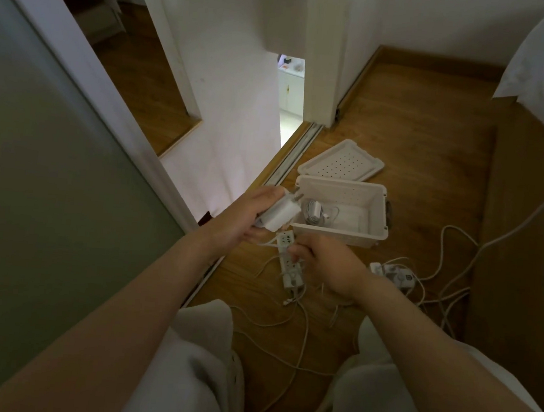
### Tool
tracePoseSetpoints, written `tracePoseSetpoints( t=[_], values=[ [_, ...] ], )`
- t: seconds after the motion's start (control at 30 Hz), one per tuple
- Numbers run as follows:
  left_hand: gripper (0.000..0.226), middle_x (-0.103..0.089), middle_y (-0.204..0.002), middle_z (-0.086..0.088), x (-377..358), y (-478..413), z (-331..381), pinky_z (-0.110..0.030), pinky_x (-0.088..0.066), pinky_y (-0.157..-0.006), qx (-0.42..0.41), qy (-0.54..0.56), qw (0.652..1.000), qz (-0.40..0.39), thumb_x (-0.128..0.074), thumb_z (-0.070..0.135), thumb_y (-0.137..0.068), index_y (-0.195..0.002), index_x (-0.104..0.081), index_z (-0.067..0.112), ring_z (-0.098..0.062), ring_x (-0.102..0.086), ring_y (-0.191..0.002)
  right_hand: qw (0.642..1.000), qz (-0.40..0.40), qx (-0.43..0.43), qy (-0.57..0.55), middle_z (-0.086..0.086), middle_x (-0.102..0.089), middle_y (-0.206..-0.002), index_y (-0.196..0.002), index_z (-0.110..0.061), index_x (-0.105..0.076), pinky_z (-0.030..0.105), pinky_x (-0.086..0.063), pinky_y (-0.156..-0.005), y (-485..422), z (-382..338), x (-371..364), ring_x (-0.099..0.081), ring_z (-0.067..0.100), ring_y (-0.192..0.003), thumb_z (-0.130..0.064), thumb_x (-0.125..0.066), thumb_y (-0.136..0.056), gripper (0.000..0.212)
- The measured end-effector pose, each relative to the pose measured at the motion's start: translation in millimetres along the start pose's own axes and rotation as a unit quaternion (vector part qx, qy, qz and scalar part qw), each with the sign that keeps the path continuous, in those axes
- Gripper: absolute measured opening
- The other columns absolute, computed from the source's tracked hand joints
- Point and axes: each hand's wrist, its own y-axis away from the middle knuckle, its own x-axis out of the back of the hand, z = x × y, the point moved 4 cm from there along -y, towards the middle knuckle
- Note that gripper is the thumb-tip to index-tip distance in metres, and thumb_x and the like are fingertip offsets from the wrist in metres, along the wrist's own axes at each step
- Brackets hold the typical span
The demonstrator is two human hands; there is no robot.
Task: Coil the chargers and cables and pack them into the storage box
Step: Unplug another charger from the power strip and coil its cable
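One blocky white charger (280,211), left hand (249,218) gripping — perforated plastic box (343,192)

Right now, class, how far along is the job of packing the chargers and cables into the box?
Done: the storage box stands open, its lid on the floor behind, one coiled charger inside. In hand: the left hand grips a white charger; the right hand seems to pinch its thin cable. Left: the power strip, another adapter and loose cables lie on the floor.
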Motion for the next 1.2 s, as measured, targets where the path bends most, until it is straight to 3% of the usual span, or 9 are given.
tracePoseSetpoints(
  t=[0.1, 0.2, 0.33, 0.47, 0.7, 0.83, 0.97, 1.1, 1.2],
  values=[
    [0.016, -0.053, -0.089, 0.005, 0.9, 6.1, -1.2, -0.019, -0.047, -0.060, 0.022, -0.125, 0.992, -0.008, -0.038, 0.032, -0.098, -0.093, -0.053, 0.028, -0.006, -0.055, -0.072, 0.996, 0.017, 0.025, 0.086, 0.002, -0.061, -0.089, -0.089, -0.014, -0.062, 0.035, -0.048, -0.074, 0.4, 5.4, 5.4, -0.056, 0.016, -0.079, -0.036, -0.042, -0.097, 0.031],
    [0.012, -0.053, -0.095, 0.003, 2.7, 6.1, -9.7, -0.026, -0.047, -0.073, 0.021, -0.215, 0.975, -0.043, -0.045, 0.030, -0.096, -0.092, -0.055, 0.025, -0.012, -0.054, -0.087, 0.995, 0.028, -0.010, 0.095, 0.000, -0.061, -0.081, -0.092, -0.015, -0.064, 0.027, -0.045, -0.061, 3.4, 7.7, 13.8, -0.056, 0.013, -0.069, -0.043, -0.042, -0.095, 0.036],
    [0.025, -0.058, -0.094, 0.001, 20.5, 5.0, -17.5, -0.031, -0.046, -0.073, 0.008, -0.301, 0.953, -0.005, -0.051, 0.047, -0.088, -0.093, -0.060, 0.024, -0.018, -0.056, -0.086, 0.990, 0.085, -0.036, 0.104, 0.000, -0.059, -0.064, -0.083, -0.014, -0.065, 0.022, -0.037, -0.048, 5.6, 5.0, 30.4, -0.051, 0.012, -0.054, -0.050, -0.040, -0.094, 0.045],
    [0.012, -0.059, -0.092, 0.004, 33.7, 3.9, -22.7, -0.038, -0.050, -0.079, -0.005, -0.357, 0.933, 0.054, -0.049, 0.044, -0.093, -0.086, -0.050, 0.035, -0.016, -0.058, -0.084, 0.988, 0.136, -0.028, 0.072, -0.004, -0.060, -0.064, -0.089, -0.018, -0.067, 0.018, -0.029, -0.047, 10.7, -7.9, 36.6, -0.053, 0.009, -0.055, -0.041, -0.039, -0.097, 0.036],
    [0.017, -0.053, -0.084, 0.008, 24.8, -4.6, -19.9, -0.025, -0.046, -0.060, -0.029, -0.434, 0.888, 0.151, -0.042, 0.041, -0.097, -0.102, -0.038, 0.026, -0.009, -0.055, -0.071, 0.991, 0.134, 0.005, 0.022, -0.008, -0.057, -0.069, -0.101, -0.023, -0.063, 0.019, -0.036, -0.052, 18.8, -32.1, 20.7, -0.053, 0.007, -0.056, -0.032, -0.036, -0.100, 0.029],
    [0.017, -0.047, -0.086, 0.008, 16.6, -10.5, -19.4, -0.022, -0.044, -0.057, -0.004, -0.312, 0.926, 0.211, -0.041, 0.034, -0.098, -0.105, -0.035, 0.020, -0.010, -0.055, -0.073, 0.996, 0.080, 0.029, 0.029, -0.012, -0.048, -0.066, -0.126, -0.024, -0.047, 0.026, -0.043, -0.055, 21.9, -46.0, -9.3, -0.047, 0.005, -0.055, -0.028, -0.028, -0.102, 0.031],
    [0.022, -0.052, -0.097, -0.003, 10.5, -12.9, -7.8, -0.016, -0.049, -0.046, 0.005, -0.102, 0.964, 0.247, -0.035, 0.037, -0.100, -0.111, -0.035, 0.018, -0.012, -0.061, -0.068, 0.998, 0.046, 0.043, 0.004, 0.003, -0.063, -0.084, -0.133, -0.020, -0.034, 0.035, -0.052, -0.067, 25.4, -54.1, -29.4, -0.061, 0.018, -0.070, -0.020, -0.031, -0.102, 0.032],
    [0.033, -0.057, -0.089, -0.007, 5.2, -14.4, -2.7, -0.021, -0.053, -0.051, 0.027, 0.134, 0.959, 0.249, -0.034, 0.036, -0.101, -0.118, -0.044, 0.009, -0.008, -0.063, -0.052, 0.998, 0.011, 0.053, -0.042, 0.004, -0.061, -0.084, -0.121, -0.022, -0.041, 0.035, -0.048, -0.068, 26.8, -59.4, -30.5, -0.059, 0.017, -0.072, -0.026, -0.028, -0.102, 0.024],
    [0.029, -0.054, -0.083, -0.010, -2.8, -12.0, 0.2, -0.026, -0.053, -0.057, 0.025, 0.362, 0.913, 0.185, -0.038, 0.034, -0.100, -0.104, -0.054, 0.009, -0.015, -0.057, -0.063, 0.998, 0.010, 0.045, -0.036, -0.003, -0.054, -0.076, -0.115, -0.019, -0.046, 0.029, -0.043, -0.060, 20.3, -51.1, -29.1, -0.049, 0.010, -0.061, -0.025, -0.030, -0.102, 0.021]
  ],
)
